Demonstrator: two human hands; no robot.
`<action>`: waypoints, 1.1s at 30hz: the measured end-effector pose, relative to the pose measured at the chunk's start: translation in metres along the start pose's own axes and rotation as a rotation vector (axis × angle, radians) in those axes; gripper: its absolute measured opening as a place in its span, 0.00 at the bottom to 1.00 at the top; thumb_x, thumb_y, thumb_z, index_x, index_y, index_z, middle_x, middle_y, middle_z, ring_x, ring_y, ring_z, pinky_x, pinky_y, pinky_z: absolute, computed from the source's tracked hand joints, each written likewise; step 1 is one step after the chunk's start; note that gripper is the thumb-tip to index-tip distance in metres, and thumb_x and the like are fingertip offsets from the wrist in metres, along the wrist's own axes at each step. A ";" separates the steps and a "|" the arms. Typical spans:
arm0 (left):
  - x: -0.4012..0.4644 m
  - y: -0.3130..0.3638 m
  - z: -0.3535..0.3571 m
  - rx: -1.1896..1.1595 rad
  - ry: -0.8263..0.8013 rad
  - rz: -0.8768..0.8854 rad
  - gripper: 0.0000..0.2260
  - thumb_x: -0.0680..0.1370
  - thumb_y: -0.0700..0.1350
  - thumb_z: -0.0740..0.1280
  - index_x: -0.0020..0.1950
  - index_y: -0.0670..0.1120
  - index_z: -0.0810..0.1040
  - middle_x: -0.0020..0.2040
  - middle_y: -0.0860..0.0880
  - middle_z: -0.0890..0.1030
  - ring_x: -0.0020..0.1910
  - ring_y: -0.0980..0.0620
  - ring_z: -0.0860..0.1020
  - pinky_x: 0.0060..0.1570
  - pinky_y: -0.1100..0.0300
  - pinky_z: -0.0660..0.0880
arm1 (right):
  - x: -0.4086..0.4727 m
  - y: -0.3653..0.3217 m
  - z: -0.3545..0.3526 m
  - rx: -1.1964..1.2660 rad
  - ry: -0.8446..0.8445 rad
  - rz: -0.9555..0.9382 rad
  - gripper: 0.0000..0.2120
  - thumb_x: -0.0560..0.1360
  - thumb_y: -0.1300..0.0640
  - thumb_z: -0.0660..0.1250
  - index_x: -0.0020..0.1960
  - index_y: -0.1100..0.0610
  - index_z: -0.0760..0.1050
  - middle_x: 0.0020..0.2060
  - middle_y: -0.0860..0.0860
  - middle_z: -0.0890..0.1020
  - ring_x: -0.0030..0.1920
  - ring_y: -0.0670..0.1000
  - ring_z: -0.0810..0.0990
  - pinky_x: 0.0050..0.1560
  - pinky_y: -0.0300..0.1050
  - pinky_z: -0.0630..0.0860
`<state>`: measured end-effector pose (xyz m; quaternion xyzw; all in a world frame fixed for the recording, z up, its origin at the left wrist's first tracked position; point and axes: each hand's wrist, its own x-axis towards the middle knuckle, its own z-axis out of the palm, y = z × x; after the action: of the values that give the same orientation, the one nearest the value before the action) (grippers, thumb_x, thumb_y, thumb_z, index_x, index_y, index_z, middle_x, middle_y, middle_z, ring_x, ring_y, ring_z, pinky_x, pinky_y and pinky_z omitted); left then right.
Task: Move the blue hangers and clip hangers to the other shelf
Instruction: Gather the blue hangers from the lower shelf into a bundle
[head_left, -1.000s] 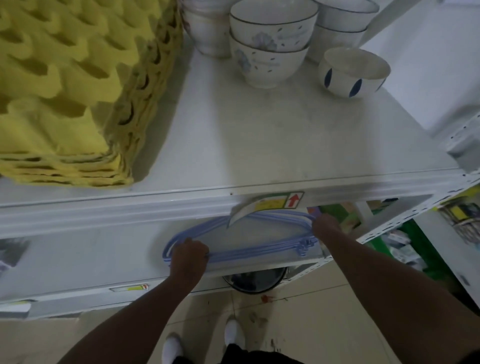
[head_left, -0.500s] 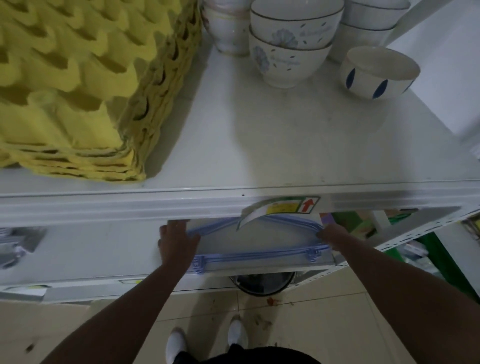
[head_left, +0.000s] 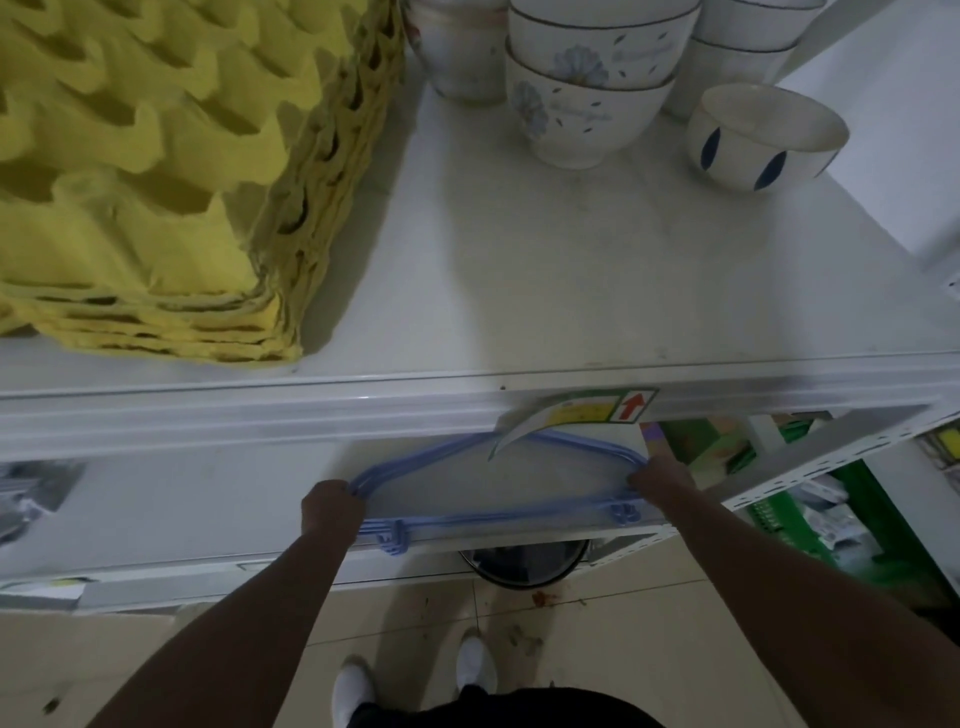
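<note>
Hangers (head_left: 498, 517) barely started, left hand (head_left: 332, 512) and right hand (head_left: 662, 480) both gripping the blue stack, not yet off the lower shelf (head_left: 208, 509)

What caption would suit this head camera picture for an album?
Both hands, left hand and right hand, grip a bundle of blue hangers on the lower shelf, beneath yellow egg trays and bowls.

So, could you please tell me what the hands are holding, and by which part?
Both hold the bundle of blue hangers: left hand at its left shoulder end, right hand at its right.
</note>
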<state>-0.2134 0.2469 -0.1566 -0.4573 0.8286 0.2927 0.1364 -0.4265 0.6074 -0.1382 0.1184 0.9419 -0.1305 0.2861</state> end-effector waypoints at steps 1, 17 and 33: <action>-0.001 -0.003 -0.002 0.014 0.006 0.003 0.08 0.75 0.41 0.65 0.43 0.38 0.82 0.43 0.39 0.85 0.46 0.41 0.83 0.45 0.57 0.76 | -0.002 0.000 0.001 -0.020 -0.007 -0.010 0.17 0.76 0.59 0.64 0.61 0.66 0.76 0.46 0.57 0.73 0.54 0.59 0.78 0.47 0.44 0.68; 0.019 -0.104 -0.072 0.027 0.139 -0.202 0.11 0.75 0.45 0.68 0.49 0.39 0.84 0.48 0.39 0.85 0.51 0.41 0.82 0.48 0.57 0.76 | -0.056 -0.063 0.076 -0.179 0.060 -0.331 0.07 0.76 0.58 0.64 0.51 0.60 0.77 0.50 0.58 0.81 0.50 0.59 0.81 0.43 0.43 0.71; 0.019 -0.109 -0.080 0.198 0.033 -0.037 0.08 0.73 0.40 0.70 0.49 0.38 0.79 0.48 0.41 0.84 0.52 0.42 0.82 0.51 0.55 0.78 | -0.061 -0.072 0.069 -0.454 0.140 -0.467 0.12 0.76 0.57 0.66 0.57 0.61 0.77 0.54 0.57 0.81 0.55 0.57 0.81 0.53 0.46 0.77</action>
<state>-0.1292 0.1408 -0.1419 -0.4615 0.8471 0.1993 0.1724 -0.3636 0.5090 -0.1461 -0.1588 0.9659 0.0293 0.2022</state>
